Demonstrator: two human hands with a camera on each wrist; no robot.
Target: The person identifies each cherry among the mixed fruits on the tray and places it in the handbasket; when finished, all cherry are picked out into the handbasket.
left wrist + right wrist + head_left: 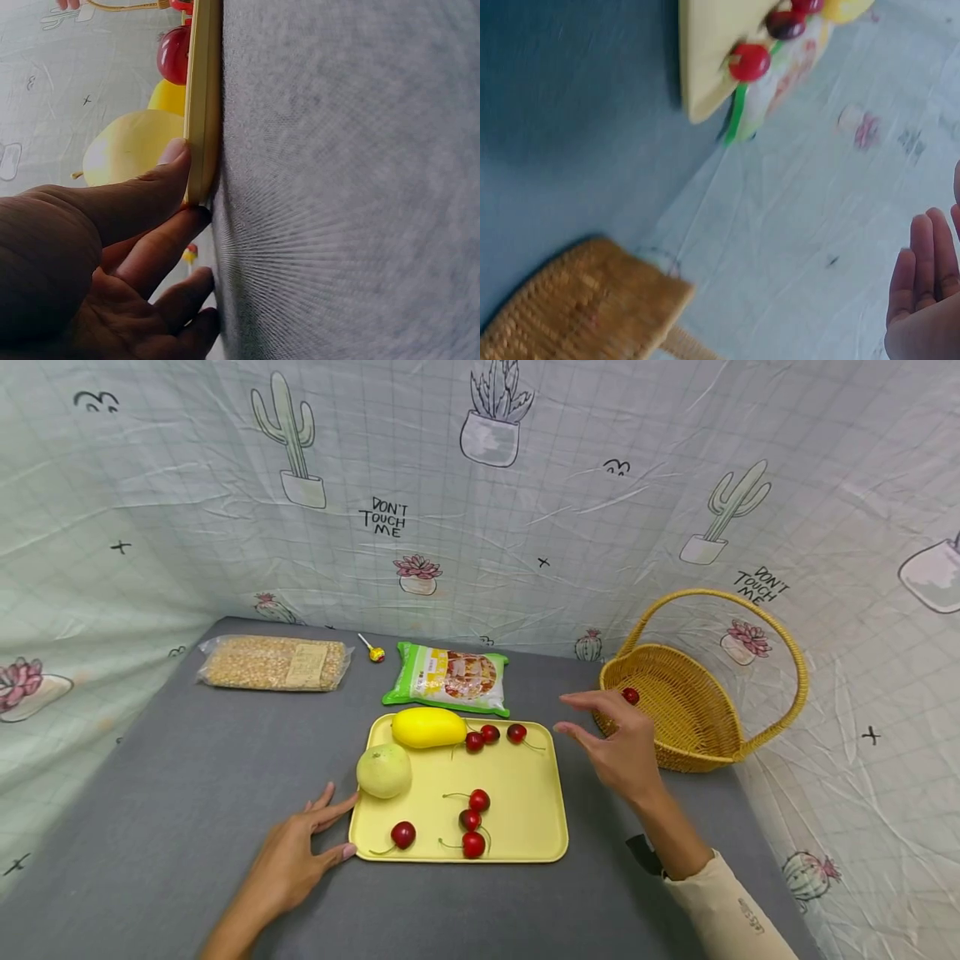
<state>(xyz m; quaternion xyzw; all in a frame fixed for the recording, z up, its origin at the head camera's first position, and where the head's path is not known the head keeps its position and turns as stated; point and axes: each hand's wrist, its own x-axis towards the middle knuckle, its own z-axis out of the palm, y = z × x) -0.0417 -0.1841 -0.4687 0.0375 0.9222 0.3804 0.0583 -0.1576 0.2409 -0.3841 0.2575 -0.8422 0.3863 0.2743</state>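
Note:
At the front left corner of a pale yellow tray (525,793), my left hand (288,860) grips the rim, thumb on the front side and index finger at the left edge. Several red cherries (403,835) with stems lie in the tray, together with a yellow oblong fruit (429,727) and a round pale green fruit (384,771). To the right of the tray my right hand (626,747) hovers with thumb and fingers apart, nothing between them. Just beyond it stands a wicker basket (686,693) with a tall handle, one cherry (630,695) inside near its left rim.
Behind the tray lies a green-and-white snack packet (457,678). A lollipop (375,652) and a clear bag of pale grains (273,663) are farther left. A printed cloth (450,510) hangs behind the grey table (187,760) and along both sides.

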